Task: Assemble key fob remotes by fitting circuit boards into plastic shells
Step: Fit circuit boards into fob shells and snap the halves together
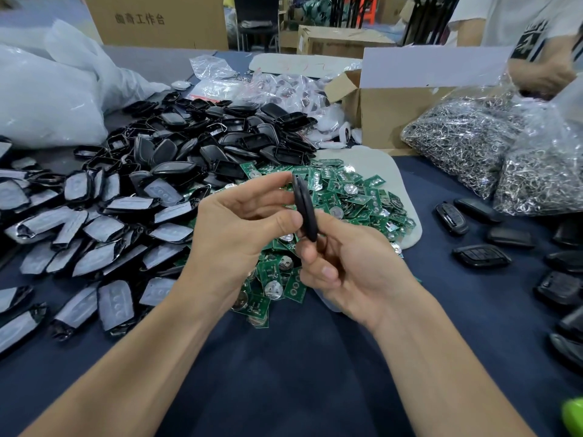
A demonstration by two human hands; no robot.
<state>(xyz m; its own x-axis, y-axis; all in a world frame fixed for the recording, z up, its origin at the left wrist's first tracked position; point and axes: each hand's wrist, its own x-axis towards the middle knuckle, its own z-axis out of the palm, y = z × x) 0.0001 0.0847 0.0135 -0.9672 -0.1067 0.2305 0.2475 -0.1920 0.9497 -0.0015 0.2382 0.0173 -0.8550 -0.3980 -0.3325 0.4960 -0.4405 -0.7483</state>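
A black key fob shell [305, 209] is held edge-on above the table, its two halves together with a thin seam showing. My left hand [233, 225] pinches it between thumb and fingers from the left. My right hand [344, 266] grips its lower end from below with curled fingers. Beneath both hands lies a heap of green circuit boards [353, 197] with round coin cells. A big pile of black shell halves [195, 143] spreads to the left, several with film-covered faces [113, 301].
Assembled black fobs [481, 255] lie at the right on the dark blue table [284, 373]. Bags of metal key rings [467, 137] and an open cardboard box [388, 111] stand at the back right. White bags [47, 99] sit at the far left. Another person's arm [542, 74] works at the far right.
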